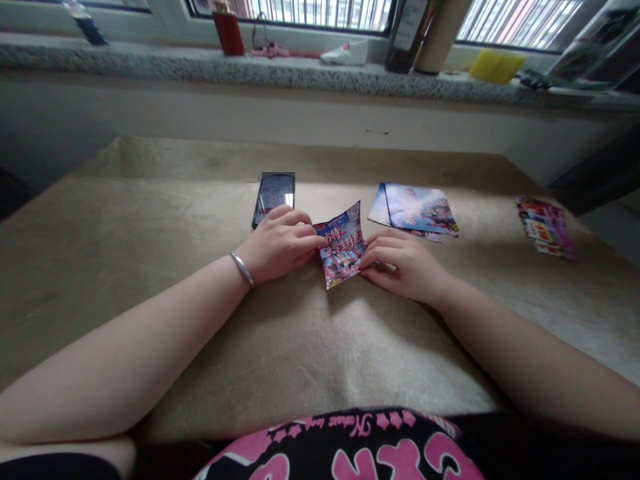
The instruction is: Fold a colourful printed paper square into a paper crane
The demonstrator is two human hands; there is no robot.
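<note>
A colourful printed leaflet [342, 248] with large lettering and a QR code in one corner is held between my hands, its sheet bent and partly folded. My left hand [285, 243], with a silver bangle at the wrist, pinches its left edge. On the opposite edge the fingers of my right hand [405, 263] are closed. Just beyond my left hand lies a dark smartphone [275, 193], its lower part covered by that hand. Several printed sheets [423, 208] lie overlapping behind my right hand.
Farther right, a fanned pile of pink and red leaflets [546, 228] rests near the edge of the table [165, 247]. Behind it, the stone windowsill [300, 73] carries a red bottle [229, 30], a dark bottle [406, 37] and a yellow sponge-like block [497, 67].
</note>
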